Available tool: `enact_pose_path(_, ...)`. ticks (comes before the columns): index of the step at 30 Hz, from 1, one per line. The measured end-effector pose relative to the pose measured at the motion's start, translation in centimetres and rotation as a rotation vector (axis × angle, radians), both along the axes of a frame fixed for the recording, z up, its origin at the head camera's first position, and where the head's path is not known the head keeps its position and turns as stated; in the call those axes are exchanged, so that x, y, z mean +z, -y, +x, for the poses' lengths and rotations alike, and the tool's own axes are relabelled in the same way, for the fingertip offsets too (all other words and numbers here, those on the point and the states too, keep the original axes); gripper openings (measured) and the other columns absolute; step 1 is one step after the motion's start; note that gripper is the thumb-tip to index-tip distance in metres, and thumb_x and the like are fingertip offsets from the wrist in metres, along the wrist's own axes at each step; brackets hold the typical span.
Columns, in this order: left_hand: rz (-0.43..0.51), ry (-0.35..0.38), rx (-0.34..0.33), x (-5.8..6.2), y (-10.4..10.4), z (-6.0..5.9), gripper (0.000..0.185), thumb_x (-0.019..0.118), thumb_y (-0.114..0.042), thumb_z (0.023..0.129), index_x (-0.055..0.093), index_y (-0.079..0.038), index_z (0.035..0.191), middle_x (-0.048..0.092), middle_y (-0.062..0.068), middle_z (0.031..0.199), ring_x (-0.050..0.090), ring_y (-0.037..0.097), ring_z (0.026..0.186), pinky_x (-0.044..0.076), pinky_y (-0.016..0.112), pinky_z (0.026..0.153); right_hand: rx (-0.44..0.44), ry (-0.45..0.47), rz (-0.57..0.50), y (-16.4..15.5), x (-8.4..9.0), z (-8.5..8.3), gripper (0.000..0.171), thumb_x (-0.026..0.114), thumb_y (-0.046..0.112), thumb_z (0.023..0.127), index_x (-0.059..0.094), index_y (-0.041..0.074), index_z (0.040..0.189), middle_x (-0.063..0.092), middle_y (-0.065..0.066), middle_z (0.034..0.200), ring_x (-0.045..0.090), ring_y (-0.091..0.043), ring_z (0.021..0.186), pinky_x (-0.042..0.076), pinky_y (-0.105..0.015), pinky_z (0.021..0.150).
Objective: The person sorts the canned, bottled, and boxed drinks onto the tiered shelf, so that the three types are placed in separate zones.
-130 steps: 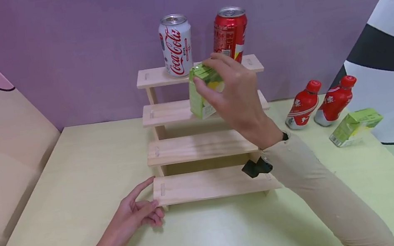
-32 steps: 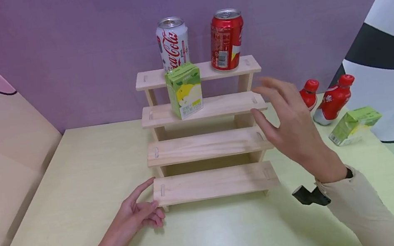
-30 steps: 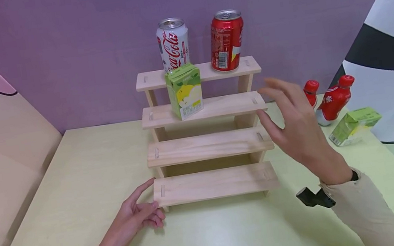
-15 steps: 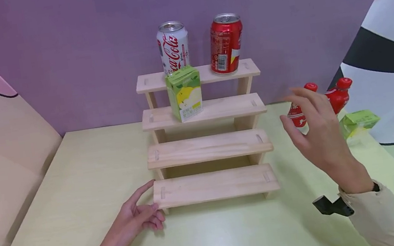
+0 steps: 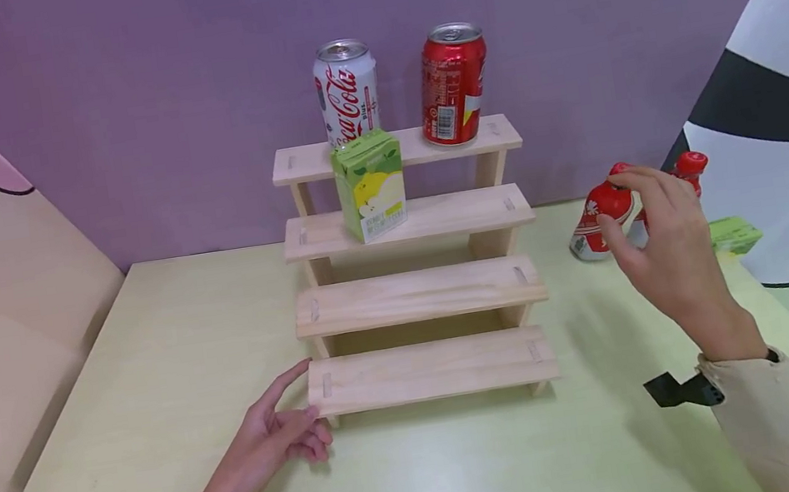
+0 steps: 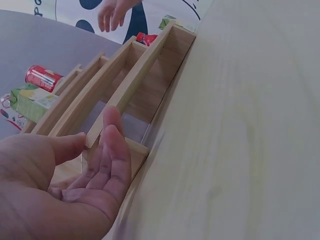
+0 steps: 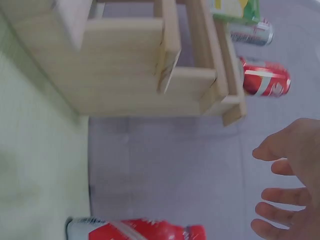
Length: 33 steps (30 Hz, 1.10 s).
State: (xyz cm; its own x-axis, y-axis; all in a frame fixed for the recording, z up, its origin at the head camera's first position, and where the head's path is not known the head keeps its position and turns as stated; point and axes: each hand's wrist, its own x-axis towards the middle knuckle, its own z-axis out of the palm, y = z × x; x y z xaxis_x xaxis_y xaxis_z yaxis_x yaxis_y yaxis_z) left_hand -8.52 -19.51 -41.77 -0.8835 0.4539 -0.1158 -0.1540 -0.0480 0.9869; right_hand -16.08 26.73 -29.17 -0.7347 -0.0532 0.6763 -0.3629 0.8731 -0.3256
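since earlier, right hand has swung to the red bottles, grip spread, holding nothing.

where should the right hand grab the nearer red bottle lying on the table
Probably round the waist of the red bottle, just below its cap, coming from above. It lies tilted on the table, cap toward the wall, and the right hand hovers open over that end.

Red bottle leaning, right of rack

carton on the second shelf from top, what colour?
The carton is green with a yellow-and-white fruit picture on its front; clearest in the head view.
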Motion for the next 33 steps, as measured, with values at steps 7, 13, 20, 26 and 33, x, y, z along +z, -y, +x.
enact_pose_path(7,-0.011,-0.016,-0.002,0.0,0.0,-0.2,0.062,0.049,-0.017,0.093,0.014,-0.025,0.143,0.062,0.024,0.085,0.062,0.035,0.074,0.052,0.042,0.067,-0.089,0.121,-0.02,-2.3,-1.2,-1.4,0.056,0.064,0.011,0.079,0.042,0.007,0.13,0.04,-0.013,0.134,0.032,-0.031,0.123,0.04,-0.058,0.082)
enact_pose_path(13,-0.003,-0.055,-0.018,0.0,-0.3,-0.2,0.062,0.047,-0.016,0.094,0.012,-0.023,0.144,0.063,0.024,0.084,0.063,0.036,0.073,0.052,0.044,0.067,-0.22,0.233,-0.033,-5.1,-1.8,-1.9,0.055,0.059,0.014,0.083,0.037,0.009,0.134,0.03,-0.014,0.14,0.021,-0.031,0.129,0.039,-0.062,0.082)
enact_pose_path(20,-0.004,-0.065,-0.013,0.0,-0.9,-0.1,0.062,0.049,-0.016,0.093,0.014,-0.022,0.144,0.063,0.024,0.083,0.063,0.036,0.072,0.052,0.045,0.067,-0.314,0.284,-0.06,-8.5,-2.5,-2.2,0.051,0.055,0.021,0.086,0.04,0.0,0.131,0.027,-0.02,0.141,0.017,-0.035,0.13,0.021,-0.062,0.097)
enact_pose_path(26,-0.019,-0.068,-0.002,0.1,-0.5,0.0,0.061,0.049,-0.017,0.093,0.014,-0.024,0.143,0.063,0.025,0.083,0.063,0.037,0.073,0.052,0.046,0.067,-0.341,0.385,-0.049,-9.5,-3.0,-2.8,0.055,0.051,0.029,0.088,0.038,0.0,0.132,0.031,-0.026,0.136,0.022,-0.042,0.126,0.028,-0.064,0.091)
enact_pose_path(33,-0.015,-0.086,-0.016,0.0,-0.1,0.1,0.06,0.046,-0.015,0.094,0.013,-0.023,0.144,0.062,0.025,0.084,0.063,0.037,0.072,0.052,0.044,0.067,-0.35,0.529,0.016,-10.7,-3.2,-2.4,0.059,0.054,0.032,0.086,0.038,-0.004,0.131,0.025,-0.032,0.135,0.017,-0.051,0.124,0.033,-0.068,0.08)
